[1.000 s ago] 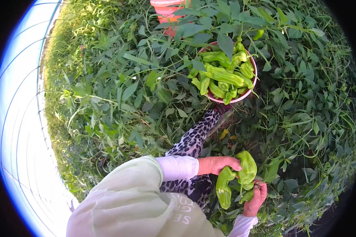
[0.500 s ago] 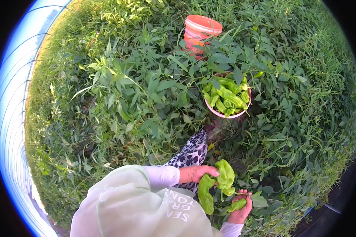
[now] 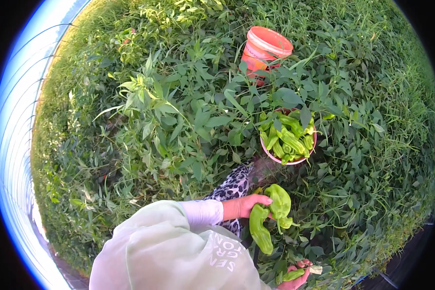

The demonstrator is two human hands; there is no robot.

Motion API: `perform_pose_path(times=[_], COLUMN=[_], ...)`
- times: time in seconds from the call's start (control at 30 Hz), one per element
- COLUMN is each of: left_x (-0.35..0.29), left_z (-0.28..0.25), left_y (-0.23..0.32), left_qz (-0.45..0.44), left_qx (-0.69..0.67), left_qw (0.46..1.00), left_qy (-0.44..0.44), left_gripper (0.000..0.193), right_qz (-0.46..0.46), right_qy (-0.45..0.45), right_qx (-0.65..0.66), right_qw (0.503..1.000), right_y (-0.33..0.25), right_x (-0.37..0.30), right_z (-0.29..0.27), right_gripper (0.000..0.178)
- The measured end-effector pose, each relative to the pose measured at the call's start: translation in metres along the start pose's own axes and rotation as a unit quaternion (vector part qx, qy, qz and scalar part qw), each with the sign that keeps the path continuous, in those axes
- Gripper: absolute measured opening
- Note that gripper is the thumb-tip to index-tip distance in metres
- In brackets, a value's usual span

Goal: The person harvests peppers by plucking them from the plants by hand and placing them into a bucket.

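My left hand (image 3: pixel 249 205) is closed around a few large green peppers (image 3: pixel 280 203), which hang from its fingers to the right. One long curved pepper (image 3: pixel 260 231) dangles lowest. Nearer to me, at the lower edge, my right hand (image 3: pixel 297 280) is low among the leaves, its fingers curled round a smaller green pepper (image 3: pixel 293 275). A pale, folded leaf-like piece (image 3: pixel 316 269) shows at its fingertips; whether they pinch it I cannot tell.
A pink-rimmed bucket (image 3: pixel 292 163) heaped with green peppers stands ahead among the plants. Farther off, an orange bucket (image 3: pixel 270 44) leans, partly behind leaves. Dense pepper plants (image 3: pixel 179 116) surround me. White ribbed greenhouse sheeting (image 3: pixel 14 145) runs along the left.
My right hand has gone down and nearer to me, away from the left one, with its pepper still in it. The left hand keeps its peppers. Both buckets appear lower and farther right.
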State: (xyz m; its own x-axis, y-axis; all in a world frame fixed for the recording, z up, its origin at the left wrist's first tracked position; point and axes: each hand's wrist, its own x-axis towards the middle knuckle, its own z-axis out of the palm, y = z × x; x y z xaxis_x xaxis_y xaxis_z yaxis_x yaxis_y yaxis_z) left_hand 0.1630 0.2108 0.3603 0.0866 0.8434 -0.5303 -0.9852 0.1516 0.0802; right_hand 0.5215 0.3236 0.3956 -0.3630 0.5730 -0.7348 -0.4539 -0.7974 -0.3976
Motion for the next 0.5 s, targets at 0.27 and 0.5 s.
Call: perform_pose_path(times=[0.27, 0.5], left_x=[0.025, 0.056], left_z=[-0.015, 0.023], left_y=[0.097, 0.29], left_qz=[0.075, 0.298], left_qx=[-0.06, -0.098], left_qw=[0.995, 0.945], left_qy=[0.007, -0.091], left_gripper=[0.047, 0.057], right_qz=[-0.014, 0.052], right_qy=[0.137, 0.108], right_qx=[-0.474, -0.419], right_qw=[0.87, 0.9], right_y=[-0.001, 0.006], right_x=[0.1, 0.171], right_z=[-0.012, 0.096], right_gripper=[0.03, 0.02])
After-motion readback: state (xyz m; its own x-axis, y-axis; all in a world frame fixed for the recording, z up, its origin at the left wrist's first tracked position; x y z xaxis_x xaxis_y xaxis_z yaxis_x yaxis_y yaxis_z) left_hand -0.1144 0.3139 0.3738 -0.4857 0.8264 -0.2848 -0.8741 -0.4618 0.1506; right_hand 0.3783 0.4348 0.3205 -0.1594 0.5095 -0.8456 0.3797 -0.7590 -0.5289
